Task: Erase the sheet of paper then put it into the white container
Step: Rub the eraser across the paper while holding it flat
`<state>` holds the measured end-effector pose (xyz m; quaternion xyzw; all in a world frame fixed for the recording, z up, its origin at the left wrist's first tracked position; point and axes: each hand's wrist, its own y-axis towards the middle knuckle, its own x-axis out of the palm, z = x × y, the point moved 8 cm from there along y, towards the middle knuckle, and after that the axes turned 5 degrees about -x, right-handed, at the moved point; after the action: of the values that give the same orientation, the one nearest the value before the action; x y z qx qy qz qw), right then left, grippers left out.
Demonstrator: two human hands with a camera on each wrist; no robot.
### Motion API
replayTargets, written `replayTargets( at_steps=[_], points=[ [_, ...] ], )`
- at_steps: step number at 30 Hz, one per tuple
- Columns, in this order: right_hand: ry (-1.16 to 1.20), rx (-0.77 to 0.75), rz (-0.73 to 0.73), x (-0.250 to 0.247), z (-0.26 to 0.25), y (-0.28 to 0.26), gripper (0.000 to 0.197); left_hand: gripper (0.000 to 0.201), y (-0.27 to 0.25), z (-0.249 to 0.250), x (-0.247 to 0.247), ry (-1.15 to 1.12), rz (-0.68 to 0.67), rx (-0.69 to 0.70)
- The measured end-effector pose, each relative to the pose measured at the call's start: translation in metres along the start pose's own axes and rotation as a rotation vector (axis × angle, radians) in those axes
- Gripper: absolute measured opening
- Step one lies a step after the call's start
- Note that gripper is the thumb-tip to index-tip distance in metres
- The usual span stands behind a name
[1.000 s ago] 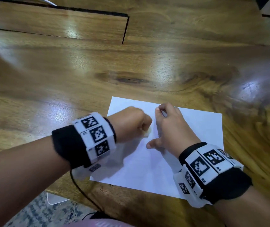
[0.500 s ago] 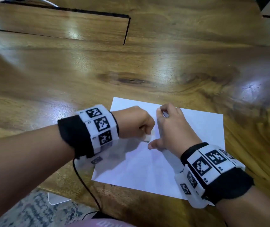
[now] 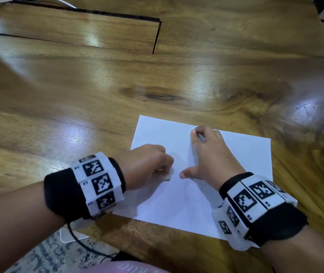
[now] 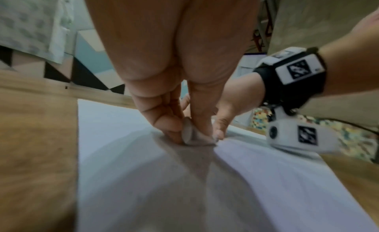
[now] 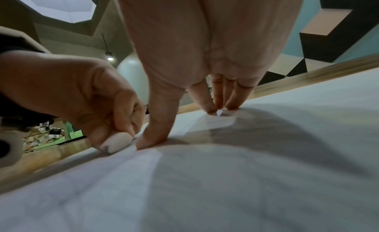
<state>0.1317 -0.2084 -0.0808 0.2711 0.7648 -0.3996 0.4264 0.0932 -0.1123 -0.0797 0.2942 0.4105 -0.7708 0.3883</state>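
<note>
Left wrist view shows the left hand (image 4: 164, 83) with thumb and fingers curled tight round a small pale eraser (image 4: 187, 132), its grip pressing the eraser's lower end onto the sheet of paper (image 4: 131, 178). In the right wrist view the eraser (image 5: 118, 142) sits just beside the right thumb tip. The right hand (image 3: 210, 154) is unclenched, holding nothing: its thumb and its fingertips (image 5: 211, 108) press down on the sheet, thumb next to the grip, fingers farther out toward the sheet's far edge. The sheet (image 3: 186, 203) lies flat under both hands on the wooden bench (image 3: 78, 107), near the bench's front edge. Compared with half a second ago, the left hand has pulled back from the right hand and toward the person, so a wider strip of bare paper shows between eraser and thumb; the right hand and the sheet have kept their places.
</note>
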Motion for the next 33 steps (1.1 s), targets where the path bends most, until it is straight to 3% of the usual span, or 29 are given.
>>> replayTargets(
  at_steps=[2,5,8,11,13,15,18,21,24,27,30,33],
  points=[
    [0.006,-0.012,-0.004,0.001,0.000,-0.001,0.108,0.006,0.009,-0.010,-0.019,-0.047,0.047,-0.071],
    [-0.022,-0.024,-0.044,0.004,-0.004,-0.004,0.111,0.019,0.027,-0.032,-0.055,-0.091,0.242,-0.198],
    [-0.098,-0.022,-0.067,0.007,-0.008,-0.003,0.116,0.022,0.044,-0.030,-0.070,-0.024,0.316,-0.211],
    [-0.117,-0.006,-0.081,0.010,-0.007,-0.002,0.118,0.013,0.042,-0.021,-0.059,-0.010,0.304,-0.190],
    [-0.122,-0.008,-0.086,0.011,-0.007,-0.001,0.118,0.006,0.018,-0.017,-0.040,-0.022,0.277,-0.106],
    [-0.127,-0.011,-0.081,0.010,-0.007,-0.001,0.118,0.012,-0.011,-0.011,-0.016,-0.039,0.179,-0.011],
    [-0.124,-0.005,-0.087,0.011,-0.007,-0.002,0.118,0.016,-0.024,-0.013,0.002,-0.020,0.017,0.009],
    [-0.133,-0.007,-0.085,0.011,-0.008,-0.001,0.118,0.005,0.005,-0.015,-0.032,0.023,0.148,-0.046],
    [-0.120,-0.001,-0.092,0.011,-0.007,-0.001,0.118,0.016,0.040,-0.014,-0.055,0.016,0.267,-0.117],
    [-0.112,-0.001,-0.098,0.011,-0.007,-0.001,0.118,0.009,0.033,-0.013,-0.037,0.005,0.245,-0.122],
    [-0.118,-0.007,-0.096,0.012,-0.007,-0.001,0.118,0.011,-0.005,-0.006,-0.009,-0.032,0.175,0.013],
    [-0.111,-0.013,-0.089,0.011,-0.009,-0.001,0.118,0.009,-0.021,-0.007,0.005,0.014,0.076,0.049]
  ],
)
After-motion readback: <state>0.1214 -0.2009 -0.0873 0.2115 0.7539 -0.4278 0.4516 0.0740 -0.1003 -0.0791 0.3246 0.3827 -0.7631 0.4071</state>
